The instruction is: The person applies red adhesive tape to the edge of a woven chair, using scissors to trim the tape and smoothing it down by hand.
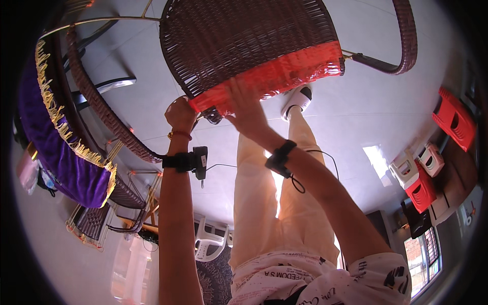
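Observation:
A chair seat [249, 25] of dark brown woven strands fills the top middle. Glossy red plastic strip [300, 66] covers its near edge from corner to corner, wrinkled and loose along the lower side. My left hand [180, 114] is closed at the strip's left end, gripping it by the seat corner; its fingertips are partly hidden. My right hand [247, 109] lies on the strip with fingers stretched out, pressing near its left half. Between the hands, below the edge, shows a small dark bundle [211, 116] whose kind I cannot make out.
Brown woven armrests curve out on the left [96, 101] and right [406, 40] of the seat. Purple gold-fringed cloth [61, 147] hangs at left. Red plastic stools [455, 119] and a white chair [211, 241] stand around. My shoe [297, 100] is just beneath the seat edge.

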